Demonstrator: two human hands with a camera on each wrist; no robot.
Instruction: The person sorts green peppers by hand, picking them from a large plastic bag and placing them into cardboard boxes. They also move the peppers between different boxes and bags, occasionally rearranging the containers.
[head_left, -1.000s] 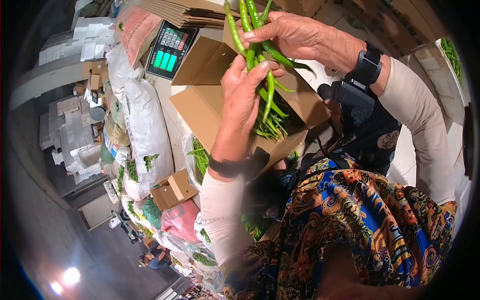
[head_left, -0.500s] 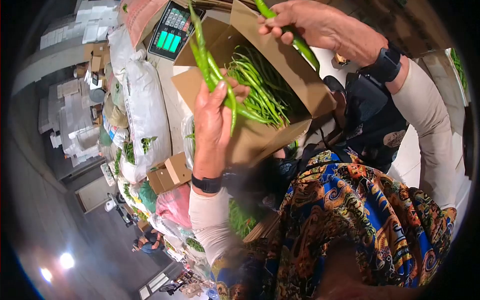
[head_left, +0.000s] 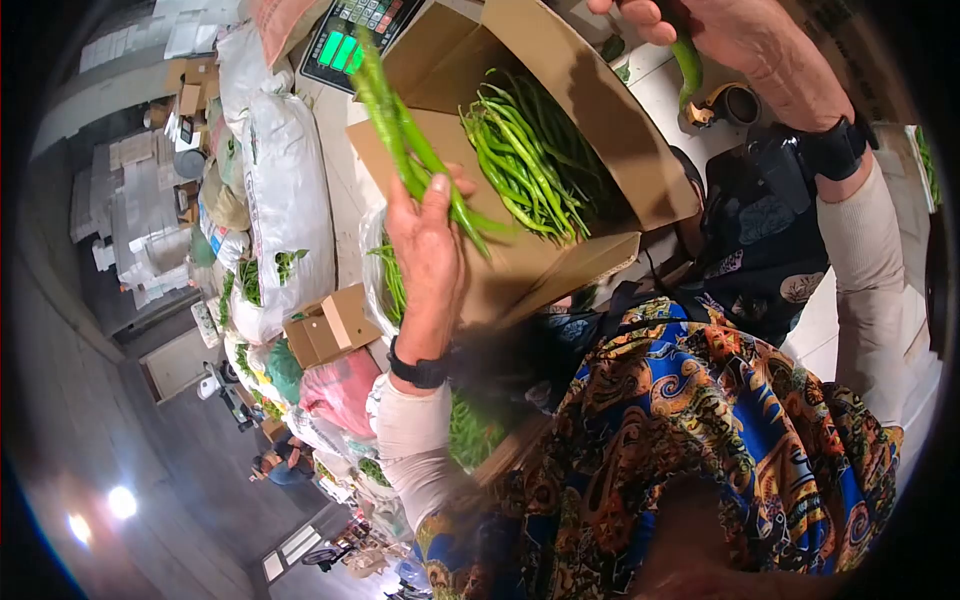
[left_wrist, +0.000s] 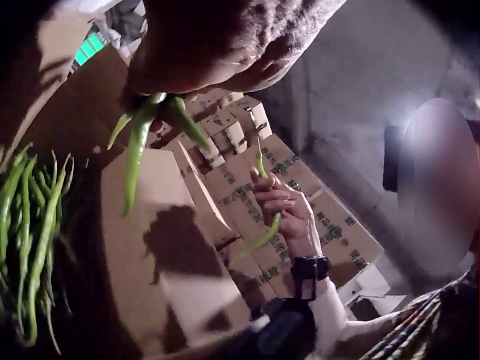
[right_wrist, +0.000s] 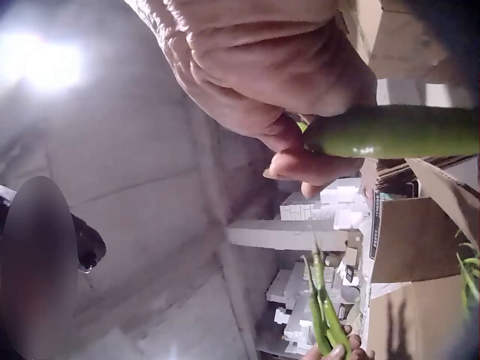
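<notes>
In the head view my left hand [head_left: 428,240] grips a few long green peppers [head_left: 402,140] over the near left flap of an open cardboard box [head_left: 620,130]. A pile of green peppers [head_left: 520,165] lies inside that box. My right hand [head_left: 755,50], at the top edge and right of the box, holds one green pepper [head_left: 688,68]. The left wrist view shows this right hand [left_wrist: 289,214] with its fingers curled round the pepper [left_wrist: 262,241]. In the right wrist view the single pepper [right_wrist: 397,131] is pinched close to the camera.
A scale with a lit display [head_left: 345,45] stands beyond the box. White sacks [head_left: 285,210] and a small open carton [head_left: 330,325] are at the left. A round dark object [head_left: 735,103] lies on the floor right of the box. Stacked printed cartons [left_wrist: 330,232] show in the left wrist view.
My hands have moved apart, the right one up and to the right with a single pepper, the left one leftward with the others. More of the pile in the box shows.
</notes>
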